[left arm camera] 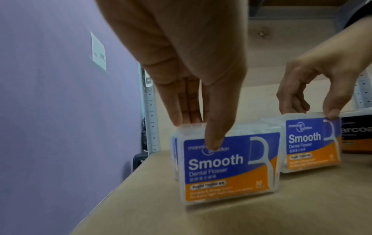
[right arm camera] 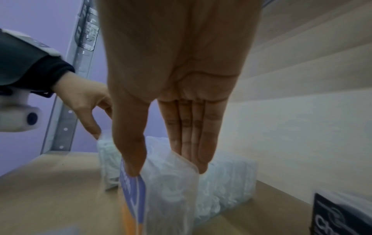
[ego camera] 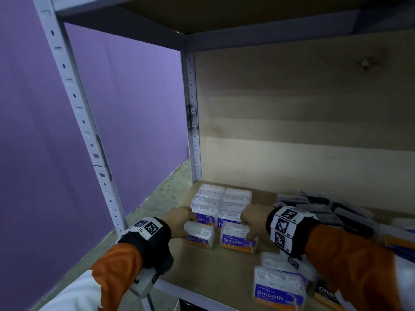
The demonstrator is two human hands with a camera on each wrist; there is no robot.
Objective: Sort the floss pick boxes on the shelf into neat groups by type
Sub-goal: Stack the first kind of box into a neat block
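Left hand (ego camera: 179,217) pinching one blue floss box (ego camera: 198,235), right hand (ego camera: 252,217) pinching another (ego camera: 238,240), thumb in front, fingers (right arm camera: 191,143) behind. Both boxes upright on the shelf (ego camera: 213,265), low centre of the head view, just in front of the tidy stack (ego camera: 221,204). Long sides parallel to that stack's front; likely push straight back.

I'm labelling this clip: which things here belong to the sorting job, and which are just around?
Job: left hand and right hand, each gripping a Smooth box; sorted Smooth rows; loose Smooth box; black charcoal boxes.

Around: shelf board, metal upright, purple wall.
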